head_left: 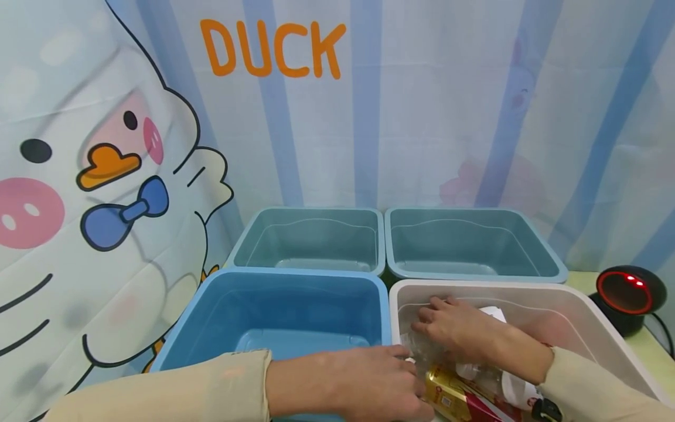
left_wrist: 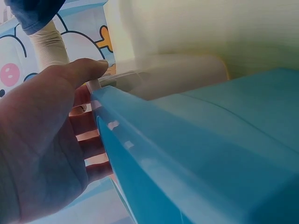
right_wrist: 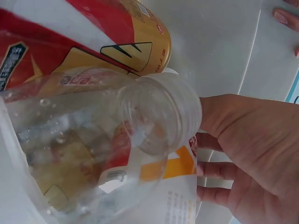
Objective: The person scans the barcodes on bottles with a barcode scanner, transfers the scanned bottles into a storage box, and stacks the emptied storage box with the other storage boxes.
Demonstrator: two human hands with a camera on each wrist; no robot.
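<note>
cloth (head_left: 411, 135) with blue stripes hangs along the back, bearing a white cartoon duck (head_left: 113, 287) with a blue bow tie at the far left and, to its right, the word duck in orange letters (head_left: 294, 50). next comes a blue bin (head_left: 279, 274), with a grey-green bin (head_left: 311, 234) just behind it. the left hand (head_left: 369, 384) lies where the blue bin meets a pale bin (head_left: 474, 287); its fingers are loosely extended and slightly parted, reaching past the blue rim to the pale bin's side, and nothing shows in its grasp. behind the pale bin stands a second grey-green bin (head_left: 459, 240). the right hand (head_left: 459, 331) reaches down inside the pale bin near its left wall, fingers spread and a little bent, above some clear plastic (head_left: 422, 349); the right wrist view hides its fingertips, so i cannot tell whether it has hold of anything. below that wrist, in the same bin, lie a red and gold can (right_wrist: 93, 32), a clear bottle (right_wrist: 161, 114) just beside it with its neck toward the hand, and a printed pack (right_wrist: 175, 182) in white, orange and red. at the far right, a black device (head_left: 630, 293) with a glowing red ring stands on the pale yellow table (head_left: 582, 281).
</note>
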